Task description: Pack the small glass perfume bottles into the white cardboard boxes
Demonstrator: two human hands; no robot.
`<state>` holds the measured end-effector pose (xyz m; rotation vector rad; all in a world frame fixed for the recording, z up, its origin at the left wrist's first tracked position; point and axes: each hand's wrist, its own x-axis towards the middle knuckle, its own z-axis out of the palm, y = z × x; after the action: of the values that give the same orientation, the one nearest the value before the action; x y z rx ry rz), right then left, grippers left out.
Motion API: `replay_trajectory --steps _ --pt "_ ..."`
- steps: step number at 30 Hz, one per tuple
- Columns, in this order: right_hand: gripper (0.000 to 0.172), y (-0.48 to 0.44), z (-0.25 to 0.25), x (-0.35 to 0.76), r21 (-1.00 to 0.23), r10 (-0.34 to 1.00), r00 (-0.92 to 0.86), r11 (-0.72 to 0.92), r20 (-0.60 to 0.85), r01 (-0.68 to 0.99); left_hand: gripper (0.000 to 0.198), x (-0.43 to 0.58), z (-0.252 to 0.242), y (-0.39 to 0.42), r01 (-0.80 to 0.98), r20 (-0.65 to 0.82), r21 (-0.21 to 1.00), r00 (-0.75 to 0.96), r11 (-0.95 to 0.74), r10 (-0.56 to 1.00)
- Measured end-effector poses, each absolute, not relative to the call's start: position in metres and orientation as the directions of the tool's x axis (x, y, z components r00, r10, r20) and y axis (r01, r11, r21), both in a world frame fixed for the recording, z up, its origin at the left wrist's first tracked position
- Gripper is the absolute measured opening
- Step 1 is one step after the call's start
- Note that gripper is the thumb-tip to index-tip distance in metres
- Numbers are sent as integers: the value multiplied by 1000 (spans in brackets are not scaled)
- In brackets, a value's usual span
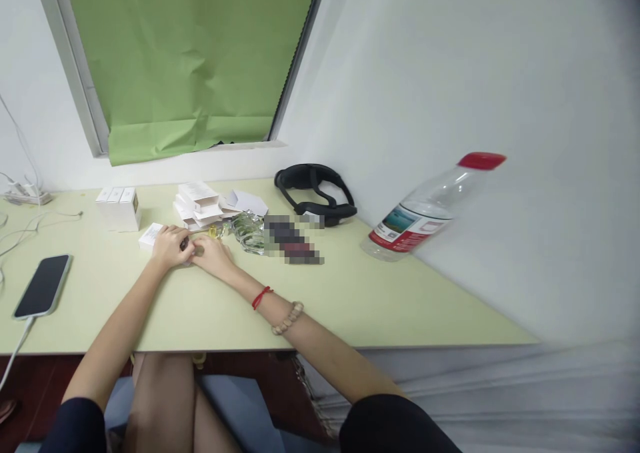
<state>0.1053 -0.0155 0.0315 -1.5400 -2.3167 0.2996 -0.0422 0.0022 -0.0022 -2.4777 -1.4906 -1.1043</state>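
Left hand (170, 246), right hand (213, 254) together on table (350, 293), left pinching small dark piece (185, 243); right's grip I cannot tell. I'd plant wrists, hold piece low.

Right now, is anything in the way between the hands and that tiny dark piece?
Nothing visible. The left hand and right hand meet at the small dark piece, the left fingers seemingly pinching it. The white box lies beside them, not between.
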Motion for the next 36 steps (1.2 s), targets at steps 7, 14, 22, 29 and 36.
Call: replay_trajectory --steps 7,14,22,29,36 --pt "20 -15 32 106 -295 902 -410 432 137 852 35 -41 -3 6 801 553 288 308 -525 774" --pt "26 -15 35 108 -226 867 -484 498 118 837 30 -41 -3 9 798 554 300 301 -523 776" --pt "16 -17 43 110 -223 864 -484 504 142 834 29 -42 -1 10 784 547 299 326 -544 771" --pt "16 -17 46 112 -230 863 -476 505 171 832 28 -46 1 11 767 552 304 341 -565 761" --pt "18 -17 46 115 -232 864 -463 500 198 834 30 -57 0 13 797 538 321 291 -512 791"
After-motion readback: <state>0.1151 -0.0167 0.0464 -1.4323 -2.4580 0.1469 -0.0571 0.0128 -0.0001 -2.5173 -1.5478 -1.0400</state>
